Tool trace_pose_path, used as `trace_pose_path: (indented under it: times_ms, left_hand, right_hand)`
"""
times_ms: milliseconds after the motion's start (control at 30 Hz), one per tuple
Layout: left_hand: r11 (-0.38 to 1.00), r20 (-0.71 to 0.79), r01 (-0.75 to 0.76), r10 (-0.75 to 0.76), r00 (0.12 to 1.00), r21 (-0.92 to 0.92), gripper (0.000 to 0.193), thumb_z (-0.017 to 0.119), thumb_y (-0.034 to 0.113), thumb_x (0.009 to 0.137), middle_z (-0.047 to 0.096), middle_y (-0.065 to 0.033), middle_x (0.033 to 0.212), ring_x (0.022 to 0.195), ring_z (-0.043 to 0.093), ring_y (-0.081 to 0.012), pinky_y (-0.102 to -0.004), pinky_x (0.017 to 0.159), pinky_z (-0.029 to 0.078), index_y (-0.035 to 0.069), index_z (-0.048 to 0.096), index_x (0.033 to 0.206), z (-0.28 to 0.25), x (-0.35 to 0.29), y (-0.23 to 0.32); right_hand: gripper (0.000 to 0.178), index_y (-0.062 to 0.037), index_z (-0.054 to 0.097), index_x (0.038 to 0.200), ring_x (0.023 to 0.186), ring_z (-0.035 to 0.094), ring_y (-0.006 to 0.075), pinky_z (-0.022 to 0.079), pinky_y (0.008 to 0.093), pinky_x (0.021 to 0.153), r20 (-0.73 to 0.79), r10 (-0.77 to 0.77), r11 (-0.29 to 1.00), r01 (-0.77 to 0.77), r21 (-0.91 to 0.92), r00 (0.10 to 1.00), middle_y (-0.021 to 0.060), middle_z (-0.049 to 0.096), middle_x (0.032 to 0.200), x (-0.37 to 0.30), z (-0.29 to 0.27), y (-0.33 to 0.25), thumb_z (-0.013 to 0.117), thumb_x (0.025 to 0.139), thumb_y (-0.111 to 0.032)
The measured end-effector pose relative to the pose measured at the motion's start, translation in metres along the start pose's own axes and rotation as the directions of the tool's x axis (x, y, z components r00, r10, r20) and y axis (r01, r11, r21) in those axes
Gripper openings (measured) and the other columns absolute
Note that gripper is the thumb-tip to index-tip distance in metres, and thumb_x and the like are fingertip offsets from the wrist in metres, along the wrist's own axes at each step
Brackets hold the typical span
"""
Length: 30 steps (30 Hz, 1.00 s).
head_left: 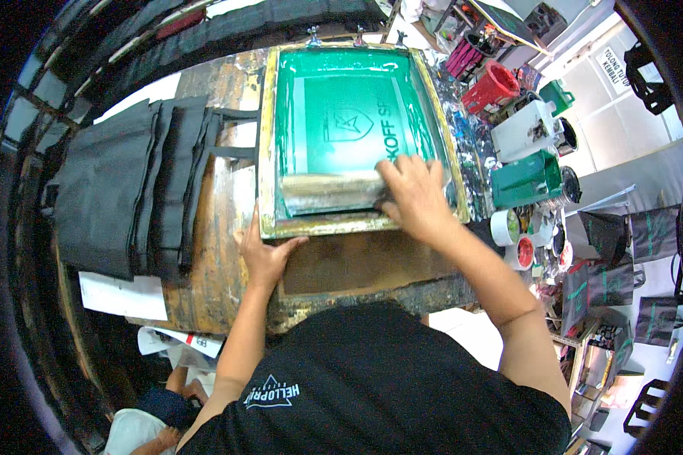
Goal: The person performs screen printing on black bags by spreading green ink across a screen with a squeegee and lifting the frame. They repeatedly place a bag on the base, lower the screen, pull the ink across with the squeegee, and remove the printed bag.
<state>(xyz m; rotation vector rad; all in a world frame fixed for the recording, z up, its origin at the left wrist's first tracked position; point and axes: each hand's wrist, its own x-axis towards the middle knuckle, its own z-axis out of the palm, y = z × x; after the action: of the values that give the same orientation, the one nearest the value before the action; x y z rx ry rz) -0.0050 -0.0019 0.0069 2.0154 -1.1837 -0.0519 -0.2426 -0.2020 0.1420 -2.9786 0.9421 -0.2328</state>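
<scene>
A screen printing frame (pixel 269 152) with a wooden rim and green mesh lies on the worktable. Its mesh bears a shield-shaped design and lettering. Across its near end rests a wooden squeegee (pixel 330 192), slightly blurred. My right hand (pixel 417 193) is closed around the squeegee's right end. At the frame's near left corner is my left hand (pixel 264 256), fingers along the side and thumb spread along the front edge. Black fabric bags (pixel 114 189) lie stacked to the left; straps from one reach the frame. What lies beneath the mesh is hidden.
Hinge clamps (pixel 360 35) stand at the frame's far edge. On the right are a red bucket (pixel 490 87), a green container (pixel 527 180) and several paint tubs. A white paper sheet (pixel 123 296) lies at the table's near left. Another person (pixel 148 425) sits at lower left.
</scene>
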Motion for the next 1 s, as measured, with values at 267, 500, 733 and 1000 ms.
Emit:
trace_pose_path:
  times_ms: [267, 500, 733, 1000]
  left_hand:
    - [0.996, -0.015, -0.036, 0.035, 0.999, -0.078, 0.117, 0.1, 0.045, 0.053, 0.072, -0.0162, 0.118, 0.098, 0.054, -0.0311, -0.0416, 0.094, 0.04, -0.003, 0.051, 0.149, 0.0, 0.001, -0.001]
    - [0.999, 0.013, -0.03, 0.031, 0.999, -0.035, 0.118, 0.098, 0.051, 0.05, 0.07, -0.0182, 0.123, 0.102, 0.057, -0.0331, -0.0444, 0.094, 0.038, -0.006, 0.055, 0.143, -0.001, 0.001, -0.004]
    - [0.992, 0.073, 0.026, -0.035, 0.997, 0.124, 0.108, 0.098, 0.054, 0.048, 0.058, -0.0142, 0.111, 0.109, 0.052, -0.036, -0.0495, 0.098, 0.035, 0.002, 0.063, 0.135, -0.009, 0.001, 0.0]
    - [0.939, 0.102, -0.152, 0.126, 0.987, 0.308, 0.115, 0.084, 0.079, 0.056, 0.049, -0.0152, 0.111, 0.11, 0.047, -0.0347, -0.0526, 0.102, 0.033, 0.009, 0.063, 0.144, -0.031, 0.05, 0.032]
  right_hand:
    - [0.06, -0.0159, 0.057, 0.124, 0.103, 0.057, 0.0296, 0.038, 0.051, 0.087, -0.232, -0.025, 0.999, 0.013, -0.052, 0.972, 0.0077, 0.059, 0.104, 0.083, 0.043, 0.046, 0.081, 0.069, -0.01]
    - [0.062, -0.0169, 0.056, 0.127, 0.111, 0.059, 0.0297, 0.041, 0.054, 0.087, -0.259, -0.06, 0.992, 0.03, -0.12, 0.964, 0.0087, 0.062, 0.112, 0.225, 0.079, 0.123, 0.083, 0.072, -0.014]
    - [0.066, -0.018, 0.054, 0.131, 0.117, 0.061, 0.0314, 0.043, 0.0607, 0.093, -0.127, -0.072, 0.993, 0.059, -0.105, 0.989, 0.0084, 0.065, 0.119, 0.311, 0.079, 0.173, 0.088, 0.076, -0.029]
    - [0.062, -0.0191, 0.055, 0.135, 0.116, 0.061, 0.0312, 0.042, 0.0606, 0.094, -0.238, -0.011, 0.995, -0.014, -0.102, 0.971, 0.0097, 0.066, 0.118, 0.298, 0.077, 0.168, 0.081, 0.079, -0.021]
